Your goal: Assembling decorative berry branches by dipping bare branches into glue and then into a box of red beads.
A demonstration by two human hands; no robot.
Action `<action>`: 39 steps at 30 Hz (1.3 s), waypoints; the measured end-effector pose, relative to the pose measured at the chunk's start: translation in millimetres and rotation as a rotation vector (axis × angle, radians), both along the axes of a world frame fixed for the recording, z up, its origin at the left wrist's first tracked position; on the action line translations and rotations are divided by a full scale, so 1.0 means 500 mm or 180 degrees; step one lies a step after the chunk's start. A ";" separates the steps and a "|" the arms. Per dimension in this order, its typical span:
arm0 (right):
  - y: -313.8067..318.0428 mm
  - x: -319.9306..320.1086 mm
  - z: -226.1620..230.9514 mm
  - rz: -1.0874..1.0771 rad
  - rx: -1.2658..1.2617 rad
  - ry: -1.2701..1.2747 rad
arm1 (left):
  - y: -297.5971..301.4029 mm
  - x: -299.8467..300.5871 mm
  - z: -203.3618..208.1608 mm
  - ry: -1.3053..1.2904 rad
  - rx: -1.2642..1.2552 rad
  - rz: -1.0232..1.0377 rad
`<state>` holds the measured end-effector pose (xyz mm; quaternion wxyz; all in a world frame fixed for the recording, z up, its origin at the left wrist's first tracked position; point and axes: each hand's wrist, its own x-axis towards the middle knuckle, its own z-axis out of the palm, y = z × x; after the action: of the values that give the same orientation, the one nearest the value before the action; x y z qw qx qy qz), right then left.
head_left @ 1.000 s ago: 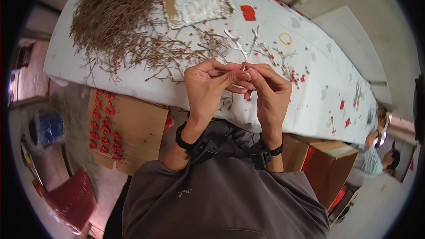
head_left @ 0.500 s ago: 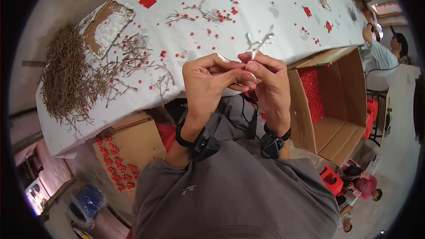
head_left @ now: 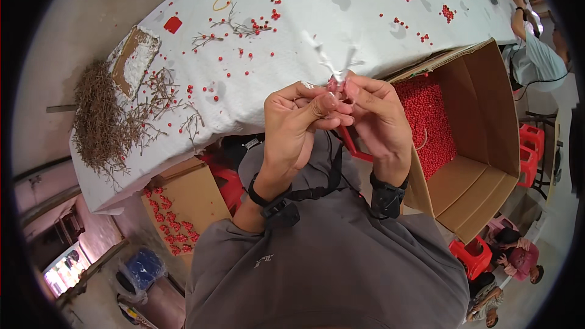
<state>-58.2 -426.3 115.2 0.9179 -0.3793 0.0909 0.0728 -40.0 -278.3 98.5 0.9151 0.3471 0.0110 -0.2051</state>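
Note:
My left hand [head_left: 295, 122] and my right hand [head_left: 382, 114] meet over the near edge of the cloth-covered table. Between their pinched fingertips stands a small forked twig [head_left: 337, 73] coated in white, its upper prongs blurred by motion. White smears show on the left fingertips. The fingers of both hands are closed at the base of the twig and hide its lower end. Red berries [head_left: 247, 74] and a bare brown twig [head_left: 241, 26] lie on the table beyond my hands.
A white tablecloth [head_left: 304, 21] covers the table. Dry twigs [head_left: 100, 116] are heaped at the left beside a cardboard piece [head_left: 129, 67] with white paste. An open carton [head_left: 481, 103] of red berries stands right. Berry clusters lie on cardboard [head_left: 204, 192] lower left. Other people sit at the right.
The view has shifted, and my hands sit slightly farther right in it. The white twig's prongs have swung and now look blurred and spread wider. Both hands keep their grip.

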 end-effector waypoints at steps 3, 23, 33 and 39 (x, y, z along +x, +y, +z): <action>-0.053 -0.012 -0.030 -0.0410 0.0002 0.0134 | -0.029 0.008 -0.004 0.0019 -0.0303 -0.0124; -0.560 -0.381 -0.236 -0.1112 -0.6274 0.1361 | -0.195 -0.049 -0.042 -0.0703 0.1698 -0.0972; -0.672 -0.284 -0.542 0.0106 -0.4735 0.1798 | -0.294 -0.068 -0.135 -0.2317 0.2299 -0.1023; -0.621 -0.237 -0.541 0.0351 -0.4593 0.2005 | -0.353 -0.070 -0.182 -0.2749 0.2316 -0.0808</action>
<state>-177.0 -737.0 -155.4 0.3711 -0.8467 0.3524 0.1454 -75.0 -454.9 7.4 0.6266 0.6902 -0.3354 -0.1361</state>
